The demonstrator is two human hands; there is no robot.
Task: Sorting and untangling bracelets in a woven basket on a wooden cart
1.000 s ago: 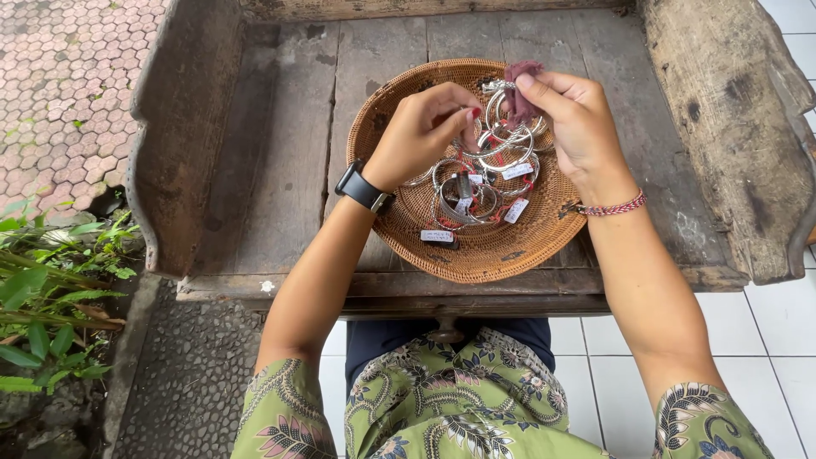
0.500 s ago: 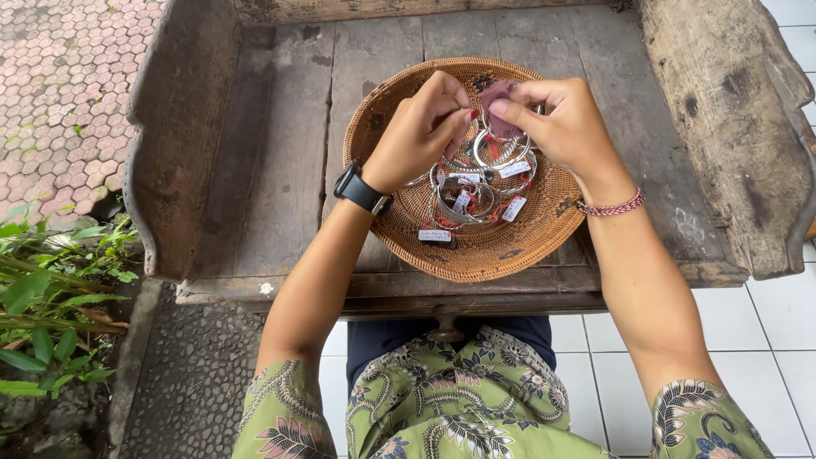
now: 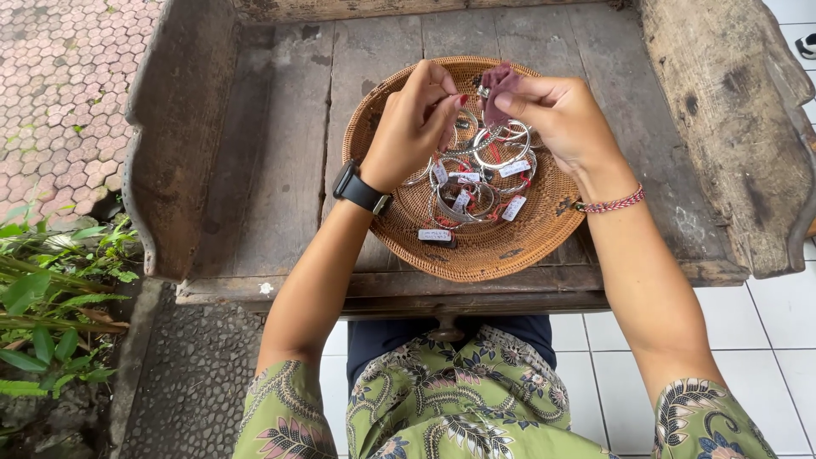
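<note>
A weathered wooden bench (image 3: 255, 153) with raised side boards fills most of the head view. At its left lie a brick-patterned pavement (image 3: 59, 76) and green plants (image 3: 51, 289); white floor tiles (image 3: 765, 340) show at the lower right. The person's lap is covered by green patterned fabric (image 3: 459, 399).

A round woven basket (image 3: 510, 246) rests on the bench seat, centred in front of the person. Inside it lies a loose pile of silver bangles (image 3: 463, 200), several carrying small white paper tags tied on with red thread.

Both hands are raised over the far half of the basket. The left hand (image 3: 412, 127), with a black watch (image 3: 361, 191) on its wrist, is curled, thumb and forefinger pressed together on what appears to be a thin thread or bangle edge; the exact item in that pinch cannot be resolved. The right hand (image 3: 565, 119), with a red braided bracelet (image 3: 614, 202) on its wrist, pinches a small dusky-purple cloth (image 3: 497, 93) between thumb and fingertips.

The cloth hangs between the two hands, long axis roughly vertical, with a small silver piece (image 3: 484, 90) at its upper left edge. It lies directly above the bangles at the basket's far side. The cloth is already in the right hand's grip; the left fingertips sit just beside it on its left, near but not clearly touching it.
</note>
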